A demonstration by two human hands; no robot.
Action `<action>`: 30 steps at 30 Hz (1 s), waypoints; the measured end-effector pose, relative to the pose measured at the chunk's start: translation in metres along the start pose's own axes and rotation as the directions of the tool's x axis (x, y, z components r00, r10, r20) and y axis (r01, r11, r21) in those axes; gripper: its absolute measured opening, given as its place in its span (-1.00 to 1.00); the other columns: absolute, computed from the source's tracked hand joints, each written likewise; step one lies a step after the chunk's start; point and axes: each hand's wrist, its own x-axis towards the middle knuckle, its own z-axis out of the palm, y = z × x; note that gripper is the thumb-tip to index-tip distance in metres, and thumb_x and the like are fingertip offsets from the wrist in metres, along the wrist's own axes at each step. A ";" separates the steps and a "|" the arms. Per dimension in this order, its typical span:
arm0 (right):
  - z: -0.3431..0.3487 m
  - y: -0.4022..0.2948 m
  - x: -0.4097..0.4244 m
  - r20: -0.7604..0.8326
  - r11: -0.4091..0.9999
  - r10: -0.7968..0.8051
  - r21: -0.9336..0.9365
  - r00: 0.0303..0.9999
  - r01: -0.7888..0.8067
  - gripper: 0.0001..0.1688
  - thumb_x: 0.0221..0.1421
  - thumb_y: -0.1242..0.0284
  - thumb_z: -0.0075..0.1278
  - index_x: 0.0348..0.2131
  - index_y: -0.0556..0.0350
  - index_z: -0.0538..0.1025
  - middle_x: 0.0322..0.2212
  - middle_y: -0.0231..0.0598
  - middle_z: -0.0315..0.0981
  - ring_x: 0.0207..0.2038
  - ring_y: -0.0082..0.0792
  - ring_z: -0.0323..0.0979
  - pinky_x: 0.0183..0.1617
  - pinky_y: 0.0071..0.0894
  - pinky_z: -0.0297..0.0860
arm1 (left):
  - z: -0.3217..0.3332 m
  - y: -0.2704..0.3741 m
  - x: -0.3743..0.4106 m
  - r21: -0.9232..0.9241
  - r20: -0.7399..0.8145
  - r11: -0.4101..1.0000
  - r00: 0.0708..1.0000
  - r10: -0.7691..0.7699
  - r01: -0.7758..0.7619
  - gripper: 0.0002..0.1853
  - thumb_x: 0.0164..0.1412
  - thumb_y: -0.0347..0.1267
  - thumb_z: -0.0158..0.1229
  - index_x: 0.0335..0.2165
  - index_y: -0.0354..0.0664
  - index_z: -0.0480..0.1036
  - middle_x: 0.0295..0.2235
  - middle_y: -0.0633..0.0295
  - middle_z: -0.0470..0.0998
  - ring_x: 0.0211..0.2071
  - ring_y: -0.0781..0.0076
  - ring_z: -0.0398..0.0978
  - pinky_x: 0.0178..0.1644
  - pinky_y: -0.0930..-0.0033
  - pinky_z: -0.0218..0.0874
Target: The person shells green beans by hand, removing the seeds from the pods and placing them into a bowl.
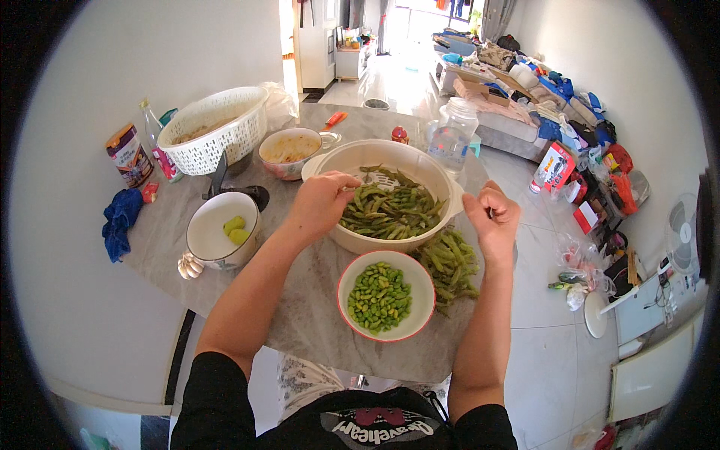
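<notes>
Soybean pods [391,211] lie in a cream plastic steamer basket [365,243] with slots in its base. My left hand [323,201] is over the basket's left rim, fingertips pinched together above the pods; whether they hold something is not clear. My right hand [492,216] is raised just off the basket's right handle, its fingers curled; nothing plainly shows in it. Nearest to me, a white bowl with a red rim [343,306] holds shelled green soybeans [381,297]. A heap of green pods [449,264] lies on the table between that bowl and my right forearm.
On the grey stone-patterned table [304,315] stand a white bowl [197,247] with two green pieces, garlic [190,266], a dish with food remains [289,163], a white plastic basket [247,121] and a jar of clear liquid [453,138]. A blue cloth [122,222] hangs at the left edge.
</notes>
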 end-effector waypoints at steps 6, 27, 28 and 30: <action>0.037 -0.007 -0.001 0.062 0.995 -0.024 -0.099 0.998 0.030 -0.86 -0.17 0.66 0.11 -0.62 0.12 0.44 -0.60 -0.36 0.43 -0.54 -0.46 0.29 -0.52 -0.49 0.24 | 0.007 0.000 0.018 0.253 0.272 0.965 0.962 -0.003 -0.068 -0.67 -0.08 -0.53 0.12 -0.24 -0.15 0.52 -0.29 0.01 0.52 -0.25 0.06 0.48 -0.15 0.19 0.30; 0.061 -0.007 -0.002 0.258 0.975 -0.186 -0.070 0.948 0.210 -0.89 -0.10 0.49 0.14 -0.47 0.13 0.52 -0.53 -0.25 0.48 -0.43 -0.24 0.39 -0.33 -0.31 0.34 | 0.011 0.044 -0.004 -0.660 0.108 0.727 0.981 -0.159 0.190 -0.78 0.07 -0.49 0.17 -0.25 -0.31 0.50 -0.44 0.24 0.56 -0.47 0.64 0.45 -0.46 0.62 0.31; 0.061 -0.010 -0.002 0.268 0.982 -0.165 -0.043 0.949 0.183 -0.88 -0.10 0.50 0.14 -0.47 0.14 0.52 -0.53 -0.25 0.47 -0.44 -0.25 0.39 -0.34 -0.32 0.34 | 0.013 0.048 -0.008 -0.688 0.064 0.707 0.985 -0.161 0.161 -0.78 0.08 -0.52 0.16 -0.24 -0.33 0.50 -0.43 0.23 0.55 -0.46 0.63 0.46 -0.45 0.61 0.32; 0.064 -0.014 -0.004 0.290 0.992 -0.126 0.013 0.949 0.128 -0.88 -0.09 0.51 0.14 -0.46 0.16 0.51 -0.54 -0.24 0.47 -0.45 -0.26 0.39 -0.35 -0.33 0.34 | 0.015 0.049 -0.013 -0.706 -0.013 0.699 0.986 -0.168 0.110 -0.78 0.08 -0.53 0.15 -0.23 -0.32 0.50 -0.42 0.23 0.55 -0.44 0.62 0.46 -0.42 0.60 0.33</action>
